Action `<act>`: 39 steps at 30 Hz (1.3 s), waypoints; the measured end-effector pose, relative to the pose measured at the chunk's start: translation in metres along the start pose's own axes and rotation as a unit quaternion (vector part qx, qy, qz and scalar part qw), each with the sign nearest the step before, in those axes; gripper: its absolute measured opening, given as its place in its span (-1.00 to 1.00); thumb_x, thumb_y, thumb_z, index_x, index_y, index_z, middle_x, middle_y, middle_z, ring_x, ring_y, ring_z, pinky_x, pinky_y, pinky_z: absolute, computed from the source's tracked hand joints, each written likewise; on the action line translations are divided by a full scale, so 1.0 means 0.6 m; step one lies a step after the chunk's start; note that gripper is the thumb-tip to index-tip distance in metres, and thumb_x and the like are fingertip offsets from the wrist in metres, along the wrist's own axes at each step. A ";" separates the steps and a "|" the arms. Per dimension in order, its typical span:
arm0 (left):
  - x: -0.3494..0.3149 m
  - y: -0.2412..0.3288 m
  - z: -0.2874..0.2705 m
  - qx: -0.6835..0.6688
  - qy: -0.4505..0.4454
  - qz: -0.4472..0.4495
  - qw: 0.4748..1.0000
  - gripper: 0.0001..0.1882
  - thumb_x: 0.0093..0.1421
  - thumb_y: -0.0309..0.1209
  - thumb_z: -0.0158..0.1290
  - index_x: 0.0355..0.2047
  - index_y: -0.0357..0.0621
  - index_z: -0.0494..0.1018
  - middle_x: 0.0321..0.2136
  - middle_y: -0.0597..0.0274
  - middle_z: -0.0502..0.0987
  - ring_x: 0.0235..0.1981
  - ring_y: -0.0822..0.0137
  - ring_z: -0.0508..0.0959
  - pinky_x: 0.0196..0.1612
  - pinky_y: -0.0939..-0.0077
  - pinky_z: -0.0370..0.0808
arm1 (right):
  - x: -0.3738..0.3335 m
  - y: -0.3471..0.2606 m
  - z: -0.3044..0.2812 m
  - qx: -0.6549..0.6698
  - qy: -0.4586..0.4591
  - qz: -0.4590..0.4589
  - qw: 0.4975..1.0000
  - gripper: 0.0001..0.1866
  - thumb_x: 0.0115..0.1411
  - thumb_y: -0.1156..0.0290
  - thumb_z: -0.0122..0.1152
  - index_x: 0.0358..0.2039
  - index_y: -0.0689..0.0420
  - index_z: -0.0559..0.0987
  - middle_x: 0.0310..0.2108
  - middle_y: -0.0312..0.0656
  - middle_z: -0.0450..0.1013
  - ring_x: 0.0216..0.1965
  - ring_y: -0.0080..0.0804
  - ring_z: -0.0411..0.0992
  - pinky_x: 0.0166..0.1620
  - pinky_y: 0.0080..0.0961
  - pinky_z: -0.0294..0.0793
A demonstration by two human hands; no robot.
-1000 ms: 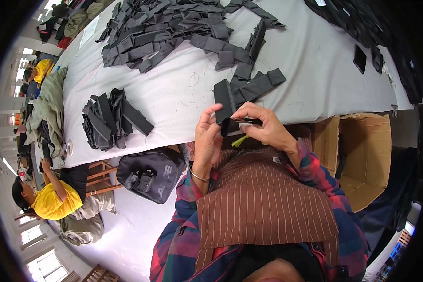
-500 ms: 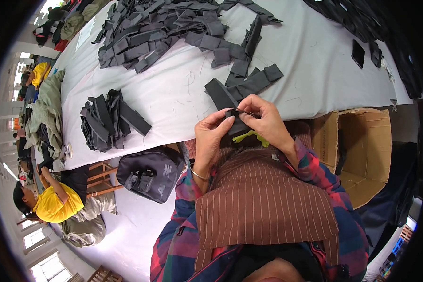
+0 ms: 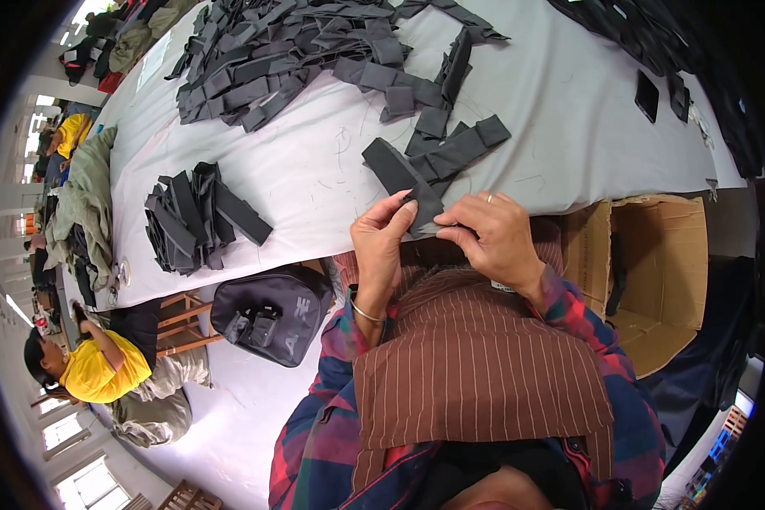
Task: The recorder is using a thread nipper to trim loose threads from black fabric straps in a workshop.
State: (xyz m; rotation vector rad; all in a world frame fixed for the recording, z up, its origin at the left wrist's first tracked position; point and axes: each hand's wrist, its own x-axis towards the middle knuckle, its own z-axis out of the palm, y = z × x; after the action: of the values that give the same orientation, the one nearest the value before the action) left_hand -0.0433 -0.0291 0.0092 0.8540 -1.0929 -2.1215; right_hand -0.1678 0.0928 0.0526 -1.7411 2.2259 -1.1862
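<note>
- Two hands pinch one dark fabric strip [image 3: 422, 206] at desk [image 3: 331, 170] edge: left hand [image 3: 381, 242] & right hand [image 3: 491, 234], fingertips clamped on it.
- Strip's lower end hidden behind fingers.
- Stacked pcs [image 3: 197, 218] left; count unclear.
- Cardboard box [image 3: 654, 263] interior partly shadowed.

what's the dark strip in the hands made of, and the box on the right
The dark strip, pinched by the left hand and right hand, looks like matte grey fabric or webbing: no shine, and it bends softly. The box looks like plain brown corrugated cardboard, with dull open flaps.
</note>
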 end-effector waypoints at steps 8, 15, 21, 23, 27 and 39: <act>-0.002 0.007 0.009 -0.005 0.016 0.007 1.000 -0.78 0.11 -0.62 0.13 -0.19 -0.34 0.55 -0.40 0.31 0.57 -0.42 0.59 0.47 -0.31 0.75 0.40 | 0.003 0.002 -0.004 0.057 0.021 0.019 0.998 -0.86 -0.05 0.37 0.33 -0.45 0.05 0.57 -0.53 -0.34 0.47 -0.49 -0.33 0.39 -0.38 -0.42 0.28; -0.006 0.012 0.016 0.029 0.021 0.023 0.999 -0.80 0.10 -0.61 0.14 -0.22 -0.32 0.57 -0.41 0.32 0.57 -0.43 0.60 0.47 -0.33 0.76 0.39 | 0.000 -0.003 -0.006 -0.022 0.030 -0.046 0.998 -0.85 -0.06 0.33 0.34 -0.46 0.00 0.55 -0.56 -0.38 0.40 -0.53 -0.35 0.33 -0.42 -0.41 0.21; -0.002 0.006 0.015 0.039 0.027 0.044 0.998 -0.81 0.09 -0.60 0.15 -0.24 -0.31 0.58 -0.43 0.35 0.56 -0.44 0.61 0.45 -0.35 0.77 0.37 | 0.003 -0.011 -0.008 -0.096 0.035 -0.107 0.989 -0.81 -0.11 0.31 0.35 -0.43 -0.03 0.57 -0.56 -0.42 0.33 -0.51 -0.41 0.29 -0.41 -0.44 0.19; -0.001 0.006 0.018 0.046 0.027 0.049 0.997 -0.81 0.10 -0.60 0.15 -0.24 -0.31 0.58 -0.43 0.36 0.56 -0.45 0.62 0.45 -0.36 0.77 0.36 | 0.001 -0.011 -0.002 -0.101 0.042 -0.113 0.988 -0.81 -0.11 0.31 0.34 -0.42 -0.03 0.57 -0.56 -0.43 0.33 -0.50 -0.42 0.29 -0.40 -0.45 0.18; -0.002 0.003 0.023 0.062 0.044 0.062 0.995 -0.82 0.10 -0.58 0.15 -0.25 -0.31 0.58 -0.45 0.39 0.54 -0.47 0.63 0.41 -0.39 0.78 0.33 | -0.001 -0.015 0.004 -0.107 0.051 -0.109 0.987 -0.81 -0.10 0.29 0.34 -0.42 -0.03 0.57 -0.55 -0.43 0.33 -0.49 -0.44 0.29 -0.40 -0.46 0.19; -0.007 0.018 0.033 0.089 0.042 0.046 0.994 -0.82 0.15 -0.47 0.15 -0.27 -0.34 0.55 -0.46 0.40 0.52 -0.48 0.64 0.41 -0.40 0.79 0.35 | 0.012 -0.015 0.015 -0.016 0.038 -0.034 0.999 -0.76 -0.16 0.51 0.33 -0.39 0.04 0.59 -0.49 -0.26 0.40 -0.48 -0.25 0.39 -0.43 -0.41 0.32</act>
State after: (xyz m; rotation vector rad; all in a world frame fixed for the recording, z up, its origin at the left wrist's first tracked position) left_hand -0.0535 -0.0222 0.0282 0.9487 -1.2664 -1.9163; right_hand -0.1589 0.0816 0.0544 -1.8261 2.2564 -1.2577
